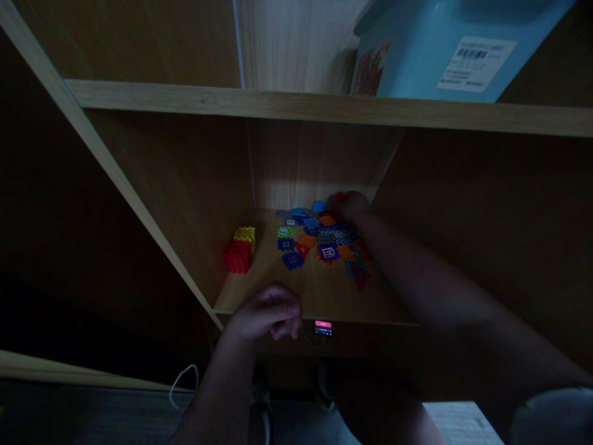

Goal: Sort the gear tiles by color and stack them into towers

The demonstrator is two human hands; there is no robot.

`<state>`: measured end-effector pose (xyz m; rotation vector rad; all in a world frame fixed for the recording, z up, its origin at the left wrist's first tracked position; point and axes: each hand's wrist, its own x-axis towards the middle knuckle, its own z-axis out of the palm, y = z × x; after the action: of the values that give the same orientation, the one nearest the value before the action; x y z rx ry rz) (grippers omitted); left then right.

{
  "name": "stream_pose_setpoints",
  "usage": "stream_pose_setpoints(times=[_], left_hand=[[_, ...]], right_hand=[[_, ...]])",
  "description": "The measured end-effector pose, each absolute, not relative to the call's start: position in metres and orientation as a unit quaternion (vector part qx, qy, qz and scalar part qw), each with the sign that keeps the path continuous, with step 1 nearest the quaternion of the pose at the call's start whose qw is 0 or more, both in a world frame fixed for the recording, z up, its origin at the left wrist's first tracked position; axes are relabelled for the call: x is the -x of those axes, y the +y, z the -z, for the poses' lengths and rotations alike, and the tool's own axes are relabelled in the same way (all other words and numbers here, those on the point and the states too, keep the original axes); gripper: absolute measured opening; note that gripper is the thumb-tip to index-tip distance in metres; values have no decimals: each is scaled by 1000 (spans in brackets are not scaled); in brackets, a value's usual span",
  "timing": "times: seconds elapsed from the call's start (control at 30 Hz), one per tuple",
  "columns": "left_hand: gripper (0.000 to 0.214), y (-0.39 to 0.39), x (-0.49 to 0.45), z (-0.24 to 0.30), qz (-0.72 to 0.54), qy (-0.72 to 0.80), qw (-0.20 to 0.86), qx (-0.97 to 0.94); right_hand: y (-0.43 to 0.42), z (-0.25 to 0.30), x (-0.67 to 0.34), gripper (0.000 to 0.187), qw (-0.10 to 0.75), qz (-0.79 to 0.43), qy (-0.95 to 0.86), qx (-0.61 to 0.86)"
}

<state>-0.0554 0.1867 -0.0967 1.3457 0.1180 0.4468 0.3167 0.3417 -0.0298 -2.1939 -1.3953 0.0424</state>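
My right hand [349,207] reaches into the shelf and rests at the back of a scattered pile of flat plastic interlocking building pieces [319,238] in blue, orange, purple, green and red. A red piece [338,197] shows just past its fingertips, and the dim light hides whether the hand grips it. My left hand [266,312] hangs loosely curled at the shelf's front edge, holding nothing visible. Left of the pile, a yellow stack of pieces [244,234] adjoins a larger red stack [238,257].
The pieces lie on a wooden shelf board [315,296] between dark side panels, below a lower-faced upper shelf [324,102]. A blue box with a barcode label [445,55] sits above it. A small device with a lit pink screen [323,327] hangs at the front edge.
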Motion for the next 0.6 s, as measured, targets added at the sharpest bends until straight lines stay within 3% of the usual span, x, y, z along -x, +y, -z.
stream_pose_setpoints(times=[0.17,0.6], left_hand=[[58,187,57,95,-186,69,751,-630],[57,186,58,92,-183,69,752,-630]], right_hand=[[338,35,-320,26,198,-73,-562,800],[346,50,-323,29,231,-78,-602,760]])
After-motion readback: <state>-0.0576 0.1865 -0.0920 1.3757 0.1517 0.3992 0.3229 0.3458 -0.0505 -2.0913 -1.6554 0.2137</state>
